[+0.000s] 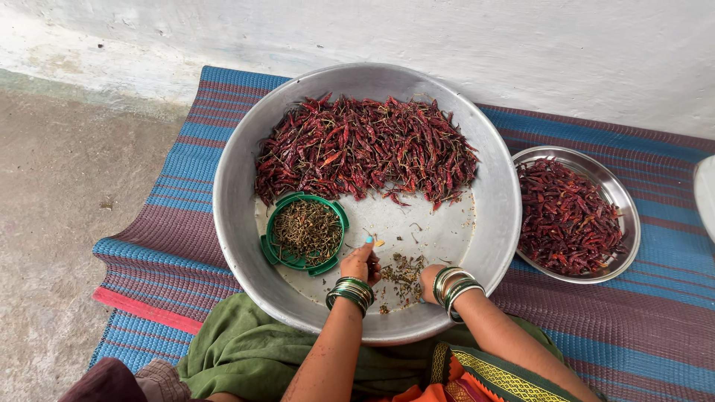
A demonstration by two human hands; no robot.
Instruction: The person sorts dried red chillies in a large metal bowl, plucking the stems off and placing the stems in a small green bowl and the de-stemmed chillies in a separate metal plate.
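Left hand (360,262) pinched narrow on a small bit I cannot identify; right hand (430,283) curled, grip unclear, both over the stem scraps (403,271) at the near side of the big basin (242,223). Dried chillies (365,149) heaped on far side. Risk, I judge: a sleeve or wrist nudging the green lid of stems (305,232), just left, would scatter them.

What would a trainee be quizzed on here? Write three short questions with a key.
1. True or false: the small green basket holds whole red chillies.
2. Which dish holds the bigger heap of chillies: the large basin or the steel plate?
3. What lies between the left hand and the right hand?

Key: 1. False, it holds stems. 2. The large basin. 3. A small pile of stems.
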